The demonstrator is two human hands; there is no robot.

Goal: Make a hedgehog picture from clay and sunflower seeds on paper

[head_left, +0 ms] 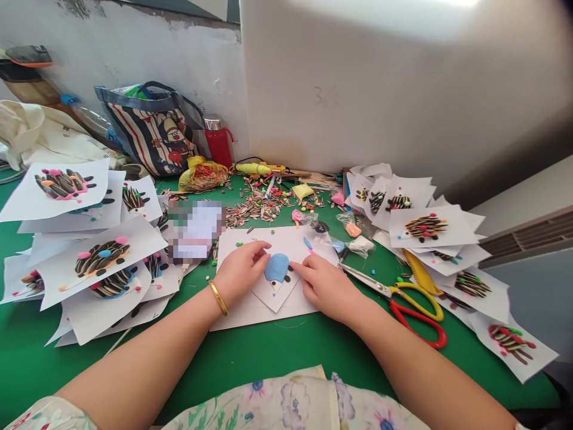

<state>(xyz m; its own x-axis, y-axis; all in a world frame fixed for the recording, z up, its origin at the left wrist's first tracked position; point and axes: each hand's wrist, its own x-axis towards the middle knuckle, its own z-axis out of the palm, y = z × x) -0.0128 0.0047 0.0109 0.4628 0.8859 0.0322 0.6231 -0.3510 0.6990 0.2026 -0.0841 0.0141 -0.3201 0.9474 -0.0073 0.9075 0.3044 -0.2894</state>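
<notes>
**Blue clay shape (276, 268) sat unfinished**

The shape lay on a white paper cut-out (286, 292), itself on a larger white sheet (237, 316), near the middle of the green tabletop (268, 358), toward its near edge. The left hand (242, 272), wearing a gold bangle (218, 297), and the right hand (324, 289) rested on either side of it. The left fingers (262, 246) lay open on the paper. The right fingers (298, 267) were extended, the forefinger just beside the clay, and neither hand gripped anything. The clay showed only small dark marks at its edge and carried no sunflower seeds. By contrast, the hedgehog pictures (98, 263) piled on both sides bore rows of striped seeds and coloured clay dots. A loose heap of sunflower seeds (255, 209) lay beyond the sheet, and scissors with red and yellow handles (416, 310) lay near the right hand.
</notes>
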